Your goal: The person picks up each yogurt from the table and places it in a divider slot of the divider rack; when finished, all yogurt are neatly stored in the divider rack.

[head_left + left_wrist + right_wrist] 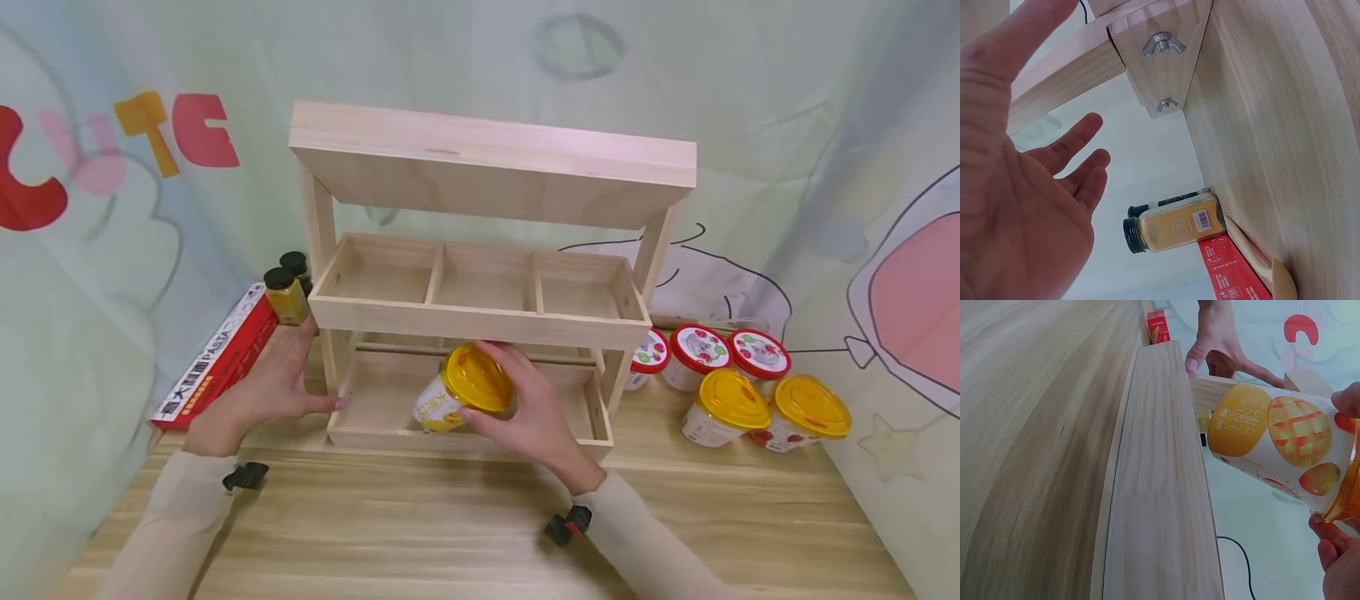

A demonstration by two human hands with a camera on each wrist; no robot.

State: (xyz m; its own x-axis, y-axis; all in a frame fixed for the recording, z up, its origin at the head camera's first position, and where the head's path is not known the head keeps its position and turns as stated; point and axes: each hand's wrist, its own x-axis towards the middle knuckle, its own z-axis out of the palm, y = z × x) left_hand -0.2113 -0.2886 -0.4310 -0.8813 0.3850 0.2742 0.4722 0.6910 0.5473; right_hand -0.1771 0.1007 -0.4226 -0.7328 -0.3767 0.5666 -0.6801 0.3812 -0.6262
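Note:
A white cup with a yellow lid and mango pictures (1300, 434) is tilted over the lower tray of a wooden two-tier rack (480, 321). My right hand (528, 408) grips it around the lid, thumb on the near side and fingers on the far side. At the rack's left end is my left hand (273, 379), its thumb by the lower tray's corner and its fingers spread beside the upright. The left wrist view shows that palm with nothing in it, near the wing nuts (1163, 44) on the rack's side.
Left of the rack lie a red pasta box (217, 358), a yellow spice jar (286, 296), a darker jar (296, 267) and a wooden utensil (1250, 250). On the right stand several lidded cups, with yellow lids (735, 398) and red lids (701, 347). A printed curtain hangs behind.

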